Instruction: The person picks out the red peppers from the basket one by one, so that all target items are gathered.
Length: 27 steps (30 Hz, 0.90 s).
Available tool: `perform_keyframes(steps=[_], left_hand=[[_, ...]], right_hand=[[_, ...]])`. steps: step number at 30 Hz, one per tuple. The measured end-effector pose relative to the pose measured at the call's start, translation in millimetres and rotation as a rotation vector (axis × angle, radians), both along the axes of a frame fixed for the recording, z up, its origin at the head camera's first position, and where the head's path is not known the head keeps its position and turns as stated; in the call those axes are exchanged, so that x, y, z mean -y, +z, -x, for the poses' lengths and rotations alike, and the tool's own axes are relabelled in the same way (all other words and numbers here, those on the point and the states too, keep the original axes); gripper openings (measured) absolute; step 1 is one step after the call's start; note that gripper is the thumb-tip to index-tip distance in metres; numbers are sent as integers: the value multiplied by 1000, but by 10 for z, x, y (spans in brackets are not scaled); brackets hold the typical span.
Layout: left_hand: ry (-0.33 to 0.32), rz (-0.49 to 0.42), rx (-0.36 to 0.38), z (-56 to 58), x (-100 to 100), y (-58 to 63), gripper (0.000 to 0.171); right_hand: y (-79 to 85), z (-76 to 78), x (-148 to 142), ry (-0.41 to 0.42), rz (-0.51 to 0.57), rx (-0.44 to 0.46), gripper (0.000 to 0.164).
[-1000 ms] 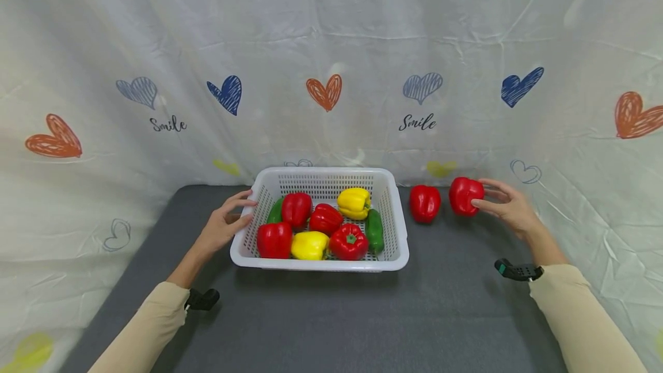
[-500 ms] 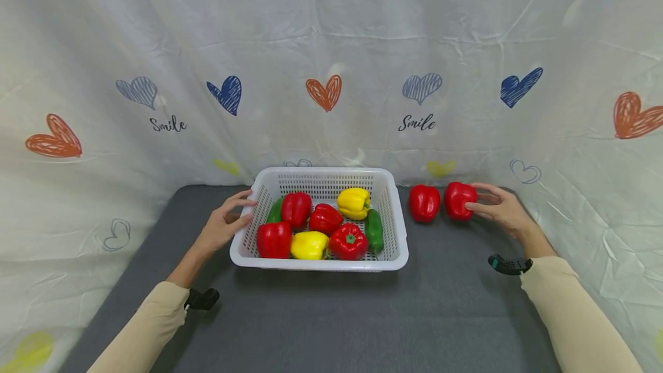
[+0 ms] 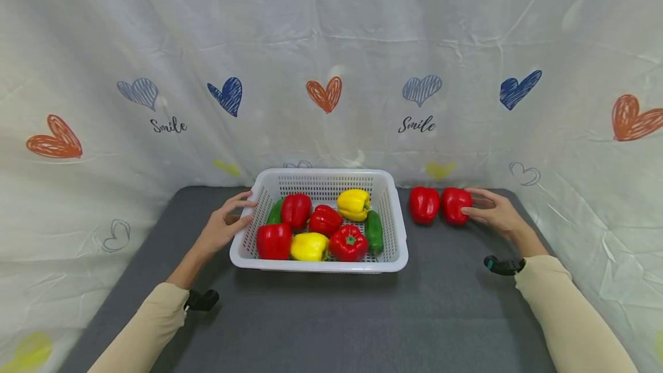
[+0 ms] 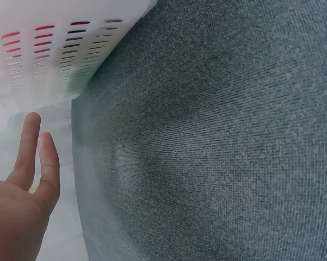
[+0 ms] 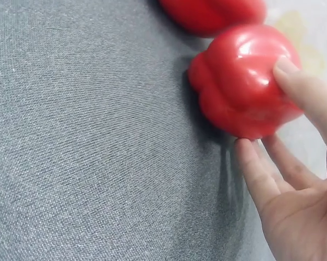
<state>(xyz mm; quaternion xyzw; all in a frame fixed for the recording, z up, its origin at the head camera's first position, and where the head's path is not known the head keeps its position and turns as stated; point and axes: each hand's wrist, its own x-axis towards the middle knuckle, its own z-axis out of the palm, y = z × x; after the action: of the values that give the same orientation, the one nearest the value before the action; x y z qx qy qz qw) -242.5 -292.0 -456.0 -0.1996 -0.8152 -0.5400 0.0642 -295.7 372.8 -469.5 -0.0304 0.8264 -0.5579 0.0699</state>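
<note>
Near the far right corner of the desk [image 3: 331, 321], a right hand [image 3: 499, 214] pinches a red bell pepper [image 3: 453, 207] between thumb and fingers, a light, even hold best sparing the neighbouring pepper [image 3: 423, 206] a knock, while the left hand [image 3: 223, 226] spreads loose fingers beside the white basket [image 3: 318, 266].

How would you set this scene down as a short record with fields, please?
Left hand: at the left rim of the white basket
Right hand: holds a red pepper between thumb and fingers
In basket: four red peppers, two yellow peppers, two green vegetables
Between basket and held pepper: another red pepper
Surface: dark grey tabletop
</note>
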Motion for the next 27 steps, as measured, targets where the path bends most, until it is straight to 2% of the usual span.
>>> perform_keyframes(steps=[7,16,22,27], left_hand=[[13,10,9,4,11,-20,34],[10,14,19,23,25,-29,35],[12,11,20,27,32,-41,34],[8,10,17,32,31,-49,34]], right_hand=[[13,-6,19,3,20,7,78],[48,-23,-17,1,-12,-1,81],[83,-27,-81,-5,-10,-44,81],[150,-52,-110,-14,-5,-113,69]])
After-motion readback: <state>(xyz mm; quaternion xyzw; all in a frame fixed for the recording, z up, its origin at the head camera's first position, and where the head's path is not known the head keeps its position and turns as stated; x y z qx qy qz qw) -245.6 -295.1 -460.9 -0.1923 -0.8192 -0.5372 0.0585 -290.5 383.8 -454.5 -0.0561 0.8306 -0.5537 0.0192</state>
